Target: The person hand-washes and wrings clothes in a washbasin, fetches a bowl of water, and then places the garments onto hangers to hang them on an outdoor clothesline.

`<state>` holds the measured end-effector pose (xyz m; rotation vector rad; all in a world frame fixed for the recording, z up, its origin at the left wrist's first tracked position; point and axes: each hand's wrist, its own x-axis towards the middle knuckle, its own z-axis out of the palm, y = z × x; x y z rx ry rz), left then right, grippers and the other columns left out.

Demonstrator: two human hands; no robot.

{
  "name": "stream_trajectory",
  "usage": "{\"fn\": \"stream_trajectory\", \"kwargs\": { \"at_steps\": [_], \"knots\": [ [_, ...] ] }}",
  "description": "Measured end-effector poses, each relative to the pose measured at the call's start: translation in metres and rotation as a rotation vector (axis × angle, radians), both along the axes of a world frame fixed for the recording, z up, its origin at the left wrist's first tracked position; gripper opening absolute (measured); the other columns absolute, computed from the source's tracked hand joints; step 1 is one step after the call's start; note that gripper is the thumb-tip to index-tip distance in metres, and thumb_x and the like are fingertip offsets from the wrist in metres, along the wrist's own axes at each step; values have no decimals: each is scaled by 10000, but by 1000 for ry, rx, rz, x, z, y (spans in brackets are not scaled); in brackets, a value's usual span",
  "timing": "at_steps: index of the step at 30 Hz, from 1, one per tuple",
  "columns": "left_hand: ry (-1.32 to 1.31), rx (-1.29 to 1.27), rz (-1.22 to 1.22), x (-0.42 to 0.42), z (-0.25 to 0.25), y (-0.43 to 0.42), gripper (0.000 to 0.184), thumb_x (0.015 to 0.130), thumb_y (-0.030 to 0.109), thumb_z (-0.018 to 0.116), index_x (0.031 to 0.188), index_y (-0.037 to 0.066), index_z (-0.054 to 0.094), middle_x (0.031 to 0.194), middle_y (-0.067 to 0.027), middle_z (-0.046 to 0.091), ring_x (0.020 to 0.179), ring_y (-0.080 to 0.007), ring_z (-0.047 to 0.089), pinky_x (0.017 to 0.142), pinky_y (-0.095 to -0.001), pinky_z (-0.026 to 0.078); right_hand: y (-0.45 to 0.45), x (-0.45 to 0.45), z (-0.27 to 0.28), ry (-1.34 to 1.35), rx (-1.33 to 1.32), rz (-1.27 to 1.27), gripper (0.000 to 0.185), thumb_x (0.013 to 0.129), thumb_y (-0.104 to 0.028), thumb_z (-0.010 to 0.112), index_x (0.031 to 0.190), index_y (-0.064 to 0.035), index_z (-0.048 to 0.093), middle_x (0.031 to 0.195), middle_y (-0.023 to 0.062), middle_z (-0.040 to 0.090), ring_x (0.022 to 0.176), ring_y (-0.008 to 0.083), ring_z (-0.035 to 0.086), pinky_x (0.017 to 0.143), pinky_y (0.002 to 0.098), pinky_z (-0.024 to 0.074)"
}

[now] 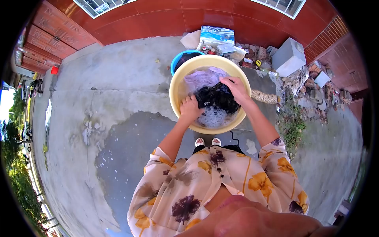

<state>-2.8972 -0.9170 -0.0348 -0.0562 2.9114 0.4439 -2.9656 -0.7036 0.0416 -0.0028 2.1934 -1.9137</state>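
Observation:
A cream-yellow basin (174,85) holds soapy water (215,118) with foam at its near side. Wet black cloth (218,99) lies bunched in the middle of the basin, its exact kind of garment not clear. Beyond it, lilac cloth (203,78) rests along the far side. My left hand (190,108) is at the left edge of the black cloth, its fingers bent onto it. On the upper right, my right hand (237,89) grips a raised fold of the same cloth between thumb and fingers.
A blue basin (172,64) with dark cloth stands behind the cream one. A blue-and-white box (217,35), rubble (316,93) and a pale grey block (289,57) lie along the red wall (158,21). Wet concrete (130,146) spreads at left.

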Motion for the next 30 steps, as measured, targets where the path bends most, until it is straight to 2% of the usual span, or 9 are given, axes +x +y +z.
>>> {"fn": "stream_trajectory", "kwargs": {
  "at_steps": [3, 7, 11, 13, 14, 18, 21, 24, 30],
  "knots": [
    [-117, 192, 5, -3, 1, -14, 443, 783, 230, 697, 1161, 22, 594, 1090, -247, 647, 1085, -436, 595, 915, -505, 490, 8, 6, 29, -25, -250, -59, 208, 867, -207, 709, 912, -4, 718, 818, 2, 669, 747, 69, 586, 727, 229, 451],
    [270, 490, 89, -10, 14, -23, 380, 744, 46, 492, 1096, 4, 629, 896, -313, 641, 883, -492, 616, 829, -562, 486, 25, 3, 25, 61, -473, -54, 171, 854, -148, 681, 878, 17, 719, 844, -5, 666, 813, 75, 574, 769, 232, 435],
    [481, 591, 55, -10, 57, -24, 414, 748, 43, 517, 1155, 24, 590, 864, -288, 650, 842, -467, 639, 783, -528, 503, 38, 17, -11, 149, -44, 35, 177, 857, -155, 652, 876, 14, 702, 841, 36, 675, 807, 150, 615, 769, 296, 475],
    [503, 722, 55, -8, 76, -17, 453, 746, 23, 551, 1199, 37, 537, 861, -255, 659, 823, -442, 648, 765, -491, 515, 45, 22, -27, 382, 604, -22, 199, 842, -169, 645, 861, 22, 700, 889, 126, 684, 867, 287, 645, 832, 392, 493],
    [576, 724, 16, -6, 84, -12, 491, 747, -12, 569, 1229, 49, 499, 899, -224, 658, 820, -432, 643, 760, -467, 516, 51, 23, -30, 414, 711, 74, 251, 826, -171, 638, 1019, -18, 688, 1063, 205, 645, 1017, 394, 597, 935, 465, 462],
    [638, 631, -94, -4, 86, 7, 547, 733, -59, 573, 1261, 54, 491, 1104, -225, 614, 946, -420, 617, 814, -461, 505, 34, 44, -35, 643, 718, 54, 556, 830, -194, 659, 1356, -113, 499, 1375, 198, 490, 1220, 404, 481, 1047, 456, 391],
    [375, 301, -256, 3, 57, 12, 635, 751, 97, 665, 1356, 92, 472, 1333, -182, 521, 1246, -365, 495, 1055, -559, 353, 6, 58, -48, 523, 840, 238, 661, 843, -315, 661, 1442, -163, 428, 1465, 209, 405, 1364, 408, 352, 1111, 521, 301],
    [154, 13, -231, 13, 20, 20, 688, 798, 249, 668, 1426, 104, 425, 1502, -173, 360, 1415, -368, 297, 1103, -679, 194, -3, 56, -77, 447, 1089, 347, 733, 857, -382, 632, 1504, -216, 332, 1522, 206, 320, 1409, 434, 266, 1139, 564, 223],
    [-91, -141, -184, -1, -27, 24, 803, 845, 351, 634, 1527, 134, 271, 1608, -154, 131, 1474, -415, 103, 1097, -721, 112, -17, 39, -90, 230, 1199, 442, 710, 898, -416, 573, 1524, -208, 309, 1543, 216, 291, 1445, 422, 207, 1167, 541, 158]
  ]
}}
